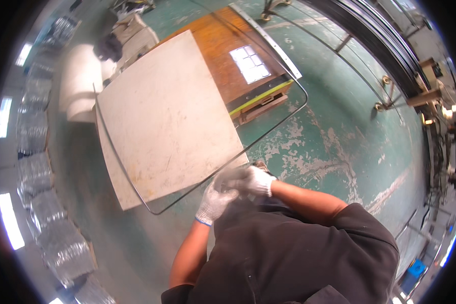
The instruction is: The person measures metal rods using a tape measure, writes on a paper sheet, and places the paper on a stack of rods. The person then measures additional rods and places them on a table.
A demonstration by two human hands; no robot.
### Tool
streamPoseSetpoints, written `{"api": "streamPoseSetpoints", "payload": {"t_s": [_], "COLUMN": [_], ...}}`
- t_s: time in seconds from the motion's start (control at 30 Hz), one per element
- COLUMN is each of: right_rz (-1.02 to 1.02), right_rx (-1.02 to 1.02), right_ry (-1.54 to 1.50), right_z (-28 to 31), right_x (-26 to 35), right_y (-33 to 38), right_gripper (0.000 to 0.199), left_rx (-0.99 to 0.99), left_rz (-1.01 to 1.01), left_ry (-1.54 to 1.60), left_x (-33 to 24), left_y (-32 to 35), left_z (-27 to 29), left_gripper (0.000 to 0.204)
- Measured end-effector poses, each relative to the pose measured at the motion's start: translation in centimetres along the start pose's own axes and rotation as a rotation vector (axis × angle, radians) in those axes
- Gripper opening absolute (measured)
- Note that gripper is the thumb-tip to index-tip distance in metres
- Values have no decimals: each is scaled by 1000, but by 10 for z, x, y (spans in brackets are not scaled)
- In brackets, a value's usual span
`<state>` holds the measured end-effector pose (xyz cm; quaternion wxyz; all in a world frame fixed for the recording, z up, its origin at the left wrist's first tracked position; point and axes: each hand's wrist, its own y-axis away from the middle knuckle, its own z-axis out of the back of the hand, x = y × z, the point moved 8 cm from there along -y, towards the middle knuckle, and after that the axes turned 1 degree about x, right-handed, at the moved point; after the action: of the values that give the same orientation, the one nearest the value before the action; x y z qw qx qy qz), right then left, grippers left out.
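My left hand (217,203) and my right hand (260,181), both in white knit gloves, are close together in front of my body. Their fingers are curled in around a blurred greyish patch, and what they hold there is not clear. Just beyond the fingertips runs a thin dark bent metal rod frame (268,130), with rounded corners. It crosses over a large pale board (167,126); whether my hands touch the rod cannot be made out. The board overlaps a brown wooden tabletop (220,43).
Another person (134,38) is beyond the board's far left side, beside a thick white roll (81,76). Wrapped silvery bundles (61,238) line the left. Dark metal rails (370,35) and a wheeled frame (382,104) stand at right. The green floor (334,147) has worn patches.
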<state>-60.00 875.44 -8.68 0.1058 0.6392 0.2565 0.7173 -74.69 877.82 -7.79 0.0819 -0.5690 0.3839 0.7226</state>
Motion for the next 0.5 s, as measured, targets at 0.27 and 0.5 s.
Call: {"api": "streamPoseSetpoints", "payload": {"t_s": [0.27,0.5], "right_rz": [136,-22], "right_rx": [43,-651], "right_ry": [44,-88], "right_z": [-74,63], "right_x": [-20,32], "right_y": [-56,15], "right_gripper": [37,30], "left_rx": [267,167], "left_rz": [-50,260], "left_ry": [-510,-469], "left_x": [-6,49], "left_y": [1,30], "left_z": [59,196], "left_gripper": [74,42]}}
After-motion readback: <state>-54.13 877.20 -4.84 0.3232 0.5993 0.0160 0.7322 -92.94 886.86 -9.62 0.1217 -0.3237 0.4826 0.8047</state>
